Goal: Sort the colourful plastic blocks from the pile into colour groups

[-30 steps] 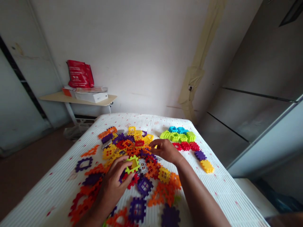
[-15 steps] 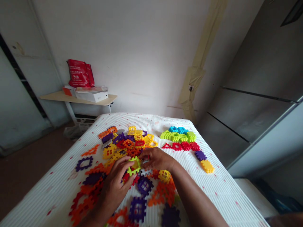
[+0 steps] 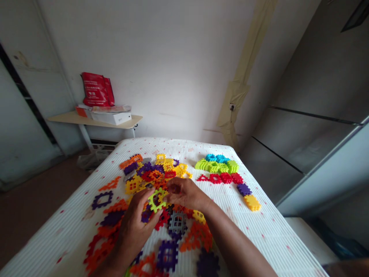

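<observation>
My left hand is closed on a lime-green interlocking tile with an open centre, lifted just above the pile. At the tile's right edge, my right hand has its fingers curled and pinched together. What they grip, if anything, is hidden. Below the right hand, a grey window tile lies partly over a purple one. Near my left hand are a red tile and orange tiles. A purple window tile lies closer to me.
At the right, stacked tiles lie in colour rows: blue, green, red, then purple and yellow. Mixed tiles spread over the white bedcover. A side table with a red bag stands back left.
The green tile and my left hand have moved slightly left and up. My right hand has shifted up, and the grey window tile now lies nearer to me, uncovered.
</observation>
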{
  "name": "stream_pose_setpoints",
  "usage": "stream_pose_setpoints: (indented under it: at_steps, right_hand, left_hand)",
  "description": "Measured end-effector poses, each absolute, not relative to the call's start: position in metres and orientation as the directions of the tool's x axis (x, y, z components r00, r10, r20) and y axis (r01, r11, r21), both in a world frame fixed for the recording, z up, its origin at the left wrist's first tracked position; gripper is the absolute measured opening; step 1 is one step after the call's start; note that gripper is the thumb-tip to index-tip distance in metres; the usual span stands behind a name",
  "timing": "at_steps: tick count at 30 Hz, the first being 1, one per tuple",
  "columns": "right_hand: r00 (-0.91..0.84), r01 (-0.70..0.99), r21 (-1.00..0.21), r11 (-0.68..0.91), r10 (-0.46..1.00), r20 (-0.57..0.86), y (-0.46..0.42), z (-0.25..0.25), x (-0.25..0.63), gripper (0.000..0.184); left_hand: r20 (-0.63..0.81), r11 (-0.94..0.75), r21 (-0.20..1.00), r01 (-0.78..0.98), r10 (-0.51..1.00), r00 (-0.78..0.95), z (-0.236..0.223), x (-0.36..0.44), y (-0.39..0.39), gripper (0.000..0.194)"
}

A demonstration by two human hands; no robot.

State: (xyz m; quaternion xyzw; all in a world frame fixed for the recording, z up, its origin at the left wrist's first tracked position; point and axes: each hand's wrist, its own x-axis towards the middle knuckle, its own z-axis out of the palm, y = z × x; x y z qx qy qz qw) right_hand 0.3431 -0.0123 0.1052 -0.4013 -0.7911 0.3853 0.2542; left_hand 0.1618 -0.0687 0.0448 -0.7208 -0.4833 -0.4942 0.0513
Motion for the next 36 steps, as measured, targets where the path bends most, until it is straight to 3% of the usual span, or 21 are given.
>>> stream_pose_setpoints:
  at_steps: [4,7,20,23,25,28,30,33,36]
  right_hand:
    - [-0.518,0.621,-0.629,0.468,0.847,0.119,-0.028,0.114,0.327,0.031]
    - [-0.509,0.681,-0.556,0.477,0.854,0.109,-0.032,0.112,0.320,0.029]
    - [-0.501,0.717,-0.528,0.455,0.863,0.063,-0.036,0.109,0.311,0.031]
    - [-0.452,0.735,-0.511,0.446,0.884,0.121,-0.024,0.112,0.323,0.036]
    - [-0.288,0.816,-0.445,0.369,0.927,0.241,-0.008,0.117,0.344,0.041]
    - [0.068,0.946,-0.318,0.067,0.916,0.396,0.020,0.122,0.391,0.043]
    - [0.240,0.956,-0.258,-0.140,0.880,0.409,0.036,0.119,0.425,0.043]
    - [0.357,0.933,-0.187,-0.308,0.860,0.364,0.052,0.105,0.462,0.042]
    - [0.364,0.931,-0.151,-0.332,0.877,0.313,0.060,0.091,0.477,0.040]
  left_hand:
    - [0.787,-0.533,0.325,0.781,0.611,0.088,0.044,0.162,-0.068,0.052]
    - [0.801,-0.543,0.274,0.794,0.586,0.124,0.043,0.162,-0.067,0.055]
    - [0.828,-0.579,0.211,0.787,0.534,0.171,0.043,0.163,-0.067,0.062]
    - [0.824,-0.585,0.246,0.773,0.546,0.151,0.042,0.164,-0.066,0.066]
    - [0.824,-0.585,0.269,0.765,0.551,0.133,0.042,0.165,-0.066,0.067]
    - [0.829,-0.586,0.276,0.762,0.546,0.119,0.040,0.164,-0.064,0.065]
    - [0.830,-0.584,0.280,0.762,0.546,0.115,0.039,0.164,-0.063,0.063]
    - [0.824,-0.582,0.294,0.758,0.556,0.108,0.036,0.163,-0.062,0.062]
    - [0.803,-0.575,0.333,0.747,0.588,0.094,0.033,0.162,-0.061,0.061]
